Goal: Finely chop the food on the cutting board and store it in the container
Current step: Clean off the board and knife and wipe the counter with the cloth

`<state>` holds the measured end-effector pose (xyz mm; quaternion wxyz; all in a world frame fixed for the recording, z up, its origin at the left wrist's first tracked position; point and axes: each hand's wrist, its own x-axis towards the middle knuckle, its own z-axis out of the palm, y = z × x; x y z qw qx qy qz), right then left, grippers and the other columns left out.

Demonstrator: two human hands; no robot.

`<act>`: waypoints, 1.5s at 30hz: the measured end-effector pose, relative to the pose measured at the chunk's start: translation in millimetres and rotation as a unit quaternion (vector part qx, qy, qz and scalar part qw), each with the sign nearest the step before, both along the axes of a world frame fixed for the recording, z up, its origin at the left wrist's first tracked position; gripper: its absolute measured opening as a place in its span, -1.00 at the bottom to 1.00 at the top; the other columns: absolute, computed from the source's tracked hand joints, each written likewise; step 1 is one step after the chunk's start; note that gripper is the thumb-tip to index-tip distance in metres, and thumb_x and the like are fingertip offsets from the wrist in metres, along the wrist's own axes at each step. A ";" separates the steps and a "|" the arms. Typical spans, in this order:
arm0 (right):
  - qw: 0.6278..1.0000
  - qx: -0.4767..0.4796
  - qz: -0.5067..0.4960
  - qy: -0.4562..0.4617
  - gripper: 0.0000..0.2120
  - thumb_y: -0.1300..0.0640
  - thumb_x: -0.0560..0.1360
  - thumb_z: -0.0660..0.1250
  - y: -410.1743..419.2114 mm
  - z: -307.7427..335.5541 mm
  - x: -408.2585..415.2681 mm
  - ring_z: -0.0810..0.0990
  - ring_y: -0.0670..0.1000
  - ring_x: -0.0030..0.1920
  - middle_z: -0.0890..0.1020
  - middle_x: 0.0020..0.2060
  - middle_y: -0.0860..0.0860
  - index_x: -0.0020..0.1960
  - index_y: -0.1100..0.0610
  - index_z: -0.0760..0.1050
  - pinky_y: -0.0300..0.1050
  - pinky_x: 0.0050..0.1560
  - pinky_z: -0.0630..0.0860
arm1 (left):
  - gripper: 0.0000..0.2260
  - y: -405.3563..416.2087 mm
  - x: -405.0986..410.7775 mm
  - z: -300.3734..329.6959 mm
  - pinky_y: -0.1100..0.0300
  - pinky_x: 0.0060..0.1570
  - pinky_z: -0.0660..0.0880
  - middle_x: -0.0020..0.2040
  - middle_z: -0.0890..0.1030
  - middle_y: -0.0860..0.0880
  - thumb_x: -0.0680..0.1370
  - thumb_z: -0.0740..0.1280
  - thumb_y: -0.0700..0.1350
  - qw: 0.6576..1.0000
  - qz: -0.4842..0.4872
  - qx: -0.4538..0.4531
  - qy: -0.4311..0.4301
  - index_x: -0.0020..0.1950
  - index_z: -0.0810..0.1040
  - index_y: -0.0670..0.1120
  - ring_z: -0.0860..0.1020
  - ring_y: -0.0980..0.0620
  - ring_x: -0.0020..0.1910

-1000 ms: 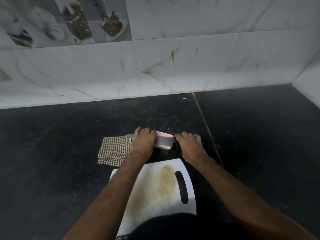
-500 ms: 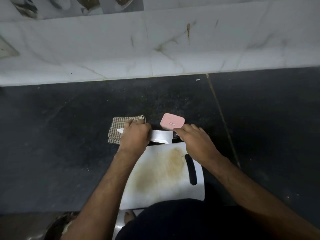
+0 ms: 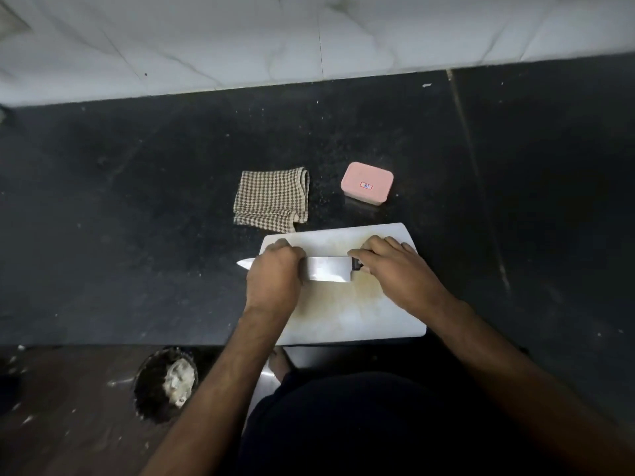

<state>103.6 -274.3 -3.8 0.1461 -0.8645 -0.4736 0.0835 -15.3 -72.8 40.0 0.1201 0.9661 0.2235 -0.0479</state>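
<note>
Right hand (image 3: 395, 269) grips the knife (image 3: 326, 268) handle. Left hand (image 3: 275, 276) lies curled over the blade near the tip, pressing it down; blade flat across the board (image 3: 360, 314). No food visible on the board, only a yellowish stain. Container (image 3: 367, 183) sits behind the board, lid on, beside the cloth (image 3: 271, 200). Judgement: chopping and storing look done; only tidying seems left.

- Dim room; the dark counter (image 3: 137, 187) swallows most light.
- The white wall tiles (image 3: 240, 39) look brightest, softly blurred.
- Glare on the knife blade (image 3: 326, 267).
- Wide-angle bending at edges; lower corners murky.
</note>
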 end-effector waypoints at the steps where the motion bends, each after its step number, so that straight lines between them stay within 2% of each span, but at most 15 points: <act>1: 1.000 0.002 0.001 -0.001 -0.61 0.17 0.58 0.36 -2.7 -1.9 -0.8 0.47 0.02 0.10 0.49 0.09 -0.08 0.39 0.00 0.50 -0.05 0.00 0.42 | -0.82 -2.9 -3.1 -2.1 0.10 -0.23 0.41 -0.04 0.57 -0.05 0.47 0.42 -0.26 1.000 0.001 0.001 0.000 0.01 0.69 -0.06 0.59 -0.11 -0.07; 4: 1.000 -0.004 -0.003 -0.001 -0.61 0.19 0.57 0.36 -8.2 -0.7 0.5 0.47 0.03 0.14 0.49 0.13 -0.05 0.40 0.04 0.51 -0.04 0.02 0.45 | -0.91 -7.6 -6.0 -5.2 0.08 -0.25 0.39 -0.14 0.58 -0.06 0.45 0.43 -0.25 1.000 -0.017 0.008 -0.009 -0.13 0.67 -0.06 0.58 -0.12 -0.15; 6: 1.000 -0.026 -0.011 -0.005 -0.62 0.18 0.59 0.34 -11.3 2.0 4.2 0.46 0.04 0.17 0.49 0.17 -0.03 0.41 0.06 0.50 -0.03 0.05 0.44 | -0.98 -7.7 -5.7 -5.8 0.06 -0.20 0.44 -0.14 0.61 -0.05 0.47 0.47 -0.15 1.000 -0.026 0.011 -0.009 -0.12 0.68 -0.04 0.59 -0.11 -0.11; 8: 0.999 -0.039 -0.019 -0.004 -0.62 0.18 0.60 0.34 -15.1 4.7 9.4 0.44 0.04 0.20 0.49 0.19 -0.03 0.41 0.05 0.51 -0.02 0.07 0.44 | -0.86 -8.1 -4.5 -6.5 0.03 -0.10 0.49 -0.07 0.64 -0.05 0.48 0.52 -0.03 1.000 -0.029 0.003 -0.001 -0.01 0.70 -0.03 0.58 -0.09 -0.04; 11: 0.998 -0.055 -0.023 0.011 -0.61 0.17 0.60 0.34 -19.3 9.6 13.6 0.43 0.02 0.23 0.47 0.21 -0.06 0.42 0.01 0.49 -0.01 0.11 0.42 | -0.77 -9.5 -1.1 -8.1 -0.01 0.04 0.49 0.01 0.64 -0.05 0.49 0.51 0.04 1.000 -0.025 -0.007 0.007 0.08 0.71 -0.04 0.58 -0.09 0.03; 18: 0.997 -0.065 -0.035 0.039 -0.65 0.02 0.64 0.28 -16.4 18.5 16.5 0.42 -0.01 0.25 0.47 0.24 -0.07 0.42 -0.02 0.49 -0.06 0.18 0.33 | -0.73 -6.1 3.2 -8.5 0.01 0.08 0.49 0.04 0.62 -0.03 0.49 0.51 0.07 0.999 -0.040 -0.007 0.011 0.09 0.69 -0.05 0.59 -0.07 0.03; 23: 0.998 -0.035 -0.048 0.035 -0.68 -0.01 0.65 0.23 -11.2 22.5 16.7 0.42 -0.04 0.21 0.47 0.18 -0.11 0.38 -0.01 0.51 -0.04 0.15 0.36 | -0.58 -1.2 2.0 -7.8 -0.03 0.14 0.48 0.14 0.62 -0.07 0.53 0.45 0.20 0.998 -0.010 -0.047 -0.032 0.17 0.67 -0.12 0.59 -0.13 0.11; 28: 0.998 -0.031 -0.043 0.020 -0.66 -0.01 0.66 0.22 17.7 27.8 15.5 0.42 -0.03 0.21 0.46 0.20 -0.10 0.41 -0.01 0.47 -0.04 0.20 0.35 | -0.58 16.6 9.5 -0.7 -0.08 0.16 0.50 0.18 0.61 -0.11 0.59 0.41 0.12 0.998 0.012 -0.037 -0.057 0.33 0.62 -0.12 0.59 -0.17 0.13; 33: 0.998 -0.044 -0.039 0.015 -0.58 -0.04 0.65 0.23 58.1 32.1 11.1 0.40 0.00 0.29 0.42 0.29 -0.05 0.49 0.01 0.37 0.00 0.22 0.38 | -0.61 36.8 19.7 4.4 -0.08 0.11 0.55 0.16 0.59 -0.11 0.57 0.46 0.04 0.995 0.034 -0.032 -0.087 0.33 0.60 -0.11 0.59 -0.15 0.07; 35: 0.998 -0.047 -0.034 0.018 -0.54 -0.04 0.65 0.24 74.1 32.9 9.0 0.39 0.02 0.32 0.40 0.32 -0.03 0.52 0.03 0.33 0.03 0.23 0.38 | -0.57 47.5 22.4 2.0 -0.09 0.12 0.56 0.21 0.55 -0.13 0.56 0.46 0.04 0.995 0.046 -0.030 -0.085 0.37 0.56 -0.12 0.58 -0.16 0.12; 37: 0.998 -0.047 -0.042 0.008 -0.52 -0.04 0.64 0.26 87.8 33.5 6.9 0.38 0.04 0.34 0.38 0.35 -0.01 0.52 0.03 0.33 0.05 0.25 0.38 | -0.50 58.1 25.6 -1.9 -0.14 0.24 0.52 0.36 0.47 -0.19 0.57 0.45 0.06 0.994 0.069 -0.039 -0.070 0.43 0.47 -0.12 0.51 -0.21 0.27; 41: 0.992 -0.018 -0.115 -0.042 -0.60 0.07 0.62 0.30 107.3 41.3 15.5 0.39 0.08 0.36 0.39 0.39 0.02 0.44 0.05 0.42 0.08 0.31 0.39 | -0.33 79.3 34.3 -8.2 -0.25 0.50 0.29 0.61 0.14 -0.29 0.59 0.42 0.11 0.992 0.106 -0.064 -0.035 0.61 0.25 -0.07 0.19 -0.34 0.57; 43: 0.987 -0.022 -0.146 -0.062 -0.62 0.13 0.61 0.32 112.4 45.7 24.1 0.40 0.10 0.35 0.41 0.40 0.05 0.41 0.07 0.45 0.09 0.31 0.40 | -0.29 89.1 38.7 -12.4 -0.30 0.52 0.21 0.65 0.01 -0.29 0.60 0.40 0.14 0.989 0.118 -0.084 -0.025 0.66 0.17 0.02 0.06 -0.36 0.62; 45: 0.983 -0.039 -0.164 -0.077 -0.63 0.14 0.60 0.33 113.2 48.2 32.2 0.40 0.12 0.35 0.41 0.41 0.07 0.40 0.08 0.46 0.09 0.29 0.41 | -0.30 93.8 43.1 -16.6 -0.31 0.51 0.22 0.65 0.00 -0.29 0.60 0.39 0.16 0.988 0.113 -0.101 -0.018 0.66 0.17 0.08 0.11 -0.36 0.61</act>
